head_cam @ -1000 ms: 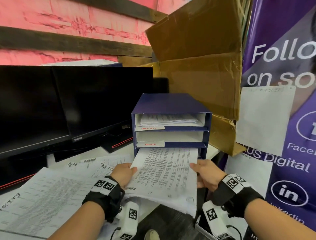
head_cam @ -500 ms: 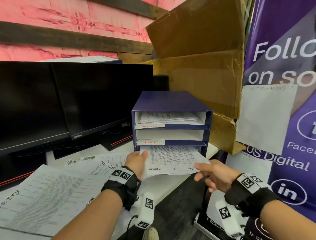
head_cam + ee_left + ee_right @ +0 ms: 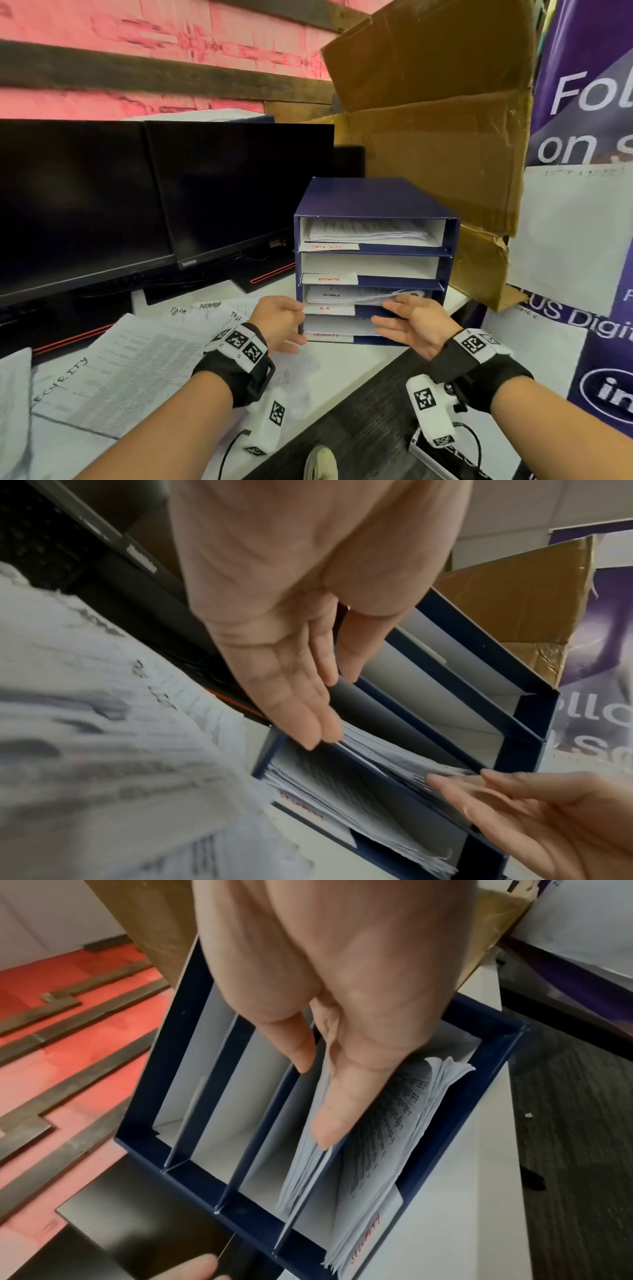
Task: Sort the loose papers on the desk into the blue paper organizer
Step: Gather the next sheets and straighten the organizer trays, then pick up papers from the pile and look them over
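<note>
Stack (image 3: 363, 295) in third slot of blue paper organizer (image 3: 373, 195), front edge curled.
Your left hand (image 3: 279, 322) and right hand (image 3: 412, 323) press it flat-fingered, gripping nothing; shove harder and sheets buckle.

Blue paper organizer (image 3: 373, 200): dark blue box with white lining, upright on the desk, open front, four stacked slots, a white label with red lettering at each slot's left front edge.
Top slot: thin stack of printed sheets (image 3: 366, 230), lying flat.
Second slot: no sheets visible.
Third slot: printed sheaf (image 3: 346, 294), front edges fanned and curling at the right.
Bottom slot: thicker stack (image 3: 387, 1139), corners curled.
Loose papers (image 3: 137, 356): printed sheets, overlapping, flat on the desk, left of the organizer.
</note>
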Available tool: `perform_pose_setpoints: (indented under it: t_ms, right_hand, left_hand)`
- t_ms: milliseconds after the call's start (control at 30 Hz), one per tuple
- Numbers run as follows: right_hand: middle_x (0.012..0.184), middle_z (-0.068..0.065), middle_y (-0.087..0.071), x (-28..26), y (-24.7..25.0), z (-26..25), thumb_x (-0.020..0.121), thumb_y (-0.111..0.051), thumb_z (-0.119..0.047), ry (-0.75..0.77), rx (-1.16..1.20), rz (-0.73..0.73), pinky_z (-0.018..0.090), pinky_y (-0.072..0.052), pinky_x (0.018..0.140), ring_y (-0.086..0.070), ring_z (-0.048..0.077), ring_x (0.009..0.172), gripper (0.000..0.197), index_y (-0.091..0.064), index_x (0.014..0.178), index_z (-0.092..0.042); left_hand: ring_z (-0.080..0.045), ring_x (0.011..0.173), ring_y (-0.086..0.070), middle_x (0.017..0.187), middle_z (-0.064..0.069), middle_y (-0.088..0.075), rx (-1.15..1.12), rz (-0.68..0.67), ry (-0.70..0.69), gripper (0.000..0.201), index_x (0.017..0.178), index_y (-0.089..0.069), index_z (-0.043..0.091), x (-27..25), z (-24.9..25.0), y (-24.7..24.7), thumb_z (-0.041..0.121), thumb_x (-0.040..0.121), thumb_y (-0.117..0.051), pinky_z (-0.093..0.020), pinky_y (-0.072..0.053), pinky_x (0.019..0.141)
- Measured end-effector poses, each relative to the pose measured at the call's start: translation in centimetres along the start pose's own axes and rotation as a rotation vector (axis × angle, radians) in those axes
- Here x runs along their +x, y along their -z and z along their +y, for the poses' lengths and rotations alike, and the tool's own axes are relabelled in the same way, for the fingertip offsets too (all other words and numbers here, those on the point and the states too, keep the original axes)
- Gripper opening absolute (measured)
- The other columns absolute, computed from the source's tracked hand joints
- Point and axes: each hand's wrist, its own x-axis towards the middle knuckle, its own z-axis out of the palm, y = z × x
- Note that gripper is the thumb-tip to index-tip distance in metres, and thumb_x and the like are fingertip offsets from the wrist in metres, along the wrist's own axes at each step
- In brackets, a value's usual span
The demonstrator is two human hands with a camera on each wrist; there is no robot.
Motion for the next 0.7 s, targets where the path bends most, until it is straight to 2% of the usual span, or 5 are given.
perform_pose_setpoints:
  t_ms: [100,233,467,567,700]
  right_hand:
    - [0.125,0.015,-0.056,0.5,-0.9,0.1,0.098,-0.047,-0.003,-0.020,-0.035,0.020,0.049,-0.054,0.078,-0.065,0.037,0.092,0.014,-0.050,0.111,-0.006]
    - [0.107,0.012,-0.069,0.6,-2.3,0.3,0.098,-0.049,-0.014,-0.051,-0.345,0.024,0.036,-0.054,0.065,-0.065,0.026,0.077,0.016,-0.057,0.110,-0.007]
    - [0.103,0.006,-0.069,0.0,-7.2,2.6,0.095,-0.057,-0.023,-0.082,-0.983,-0.342,0.029,-0.056,0.058,-0.066,0.016,0.067,0.021,-0.064,0.110,-0.011]
    - [0.104,0.001,-0.069,0.2,-10.1,3.8,0.093,-0.056,-0.024,0.000,-1.201,-0.466,0.024,-0.057,0.062,-0.067,0.012,0.076,0.019,-0.067,0.107,-0.017]
    - [0.112,-0.003,-0.063,0.4,-13.7,5.0,0.093,-0.056,-0.027,0.182,-1.360,-0.538,0.015,-0.048,0.079,-0.060,0.009,0.094,0.028,-0.064,0.118,-0.015]
  left_hand:
    - [-0.026,0.062,-0.064,0.107,-0.013,-0.061,0.104,0.008,-0.007,0.016,0.084,-0.062,0.015,-0.6,0.1,2.1,0.003,0.092,-0.054,-0.036,-0.057,0.057]
    - [-0.024,0.062,-0.068,0.112,-0.011,-0.061,0.222,0.042,0.038,0.013,0.087,-0.064,0.014,-1.2,-0.3,5.9,0.005,0.091,-0.056,-0.031,-0.056,0.053]
    - [-0.028,0.066,-0.066,0.102,-0.011,-0.064,0.370,0.169,0.149,0.010,0.096,-0.064,0.004,-2.1,-1.9,11.9,0.004,0.090,-0.056,-0.030,-0.055,0.056]
    - [-0.023,0.087,-0.063,0.103,-0.007,-0.065,0.826,0.138,0.218,0.017,0.098,-0.066,0.004,-2.4,-3.6,14.2,0.016,0.090,-0.056,-0.027,-0.049,0.071]
    - [-0.020,0.123,-0.048,0.142,-0.005,-0.047,1.170,-0.092,0.293,0.055,0.138,-0.048,0.013,-3.7,-6.3,14.7,0.044,0.093,-0.052,-0.028,-0.038,0.099]
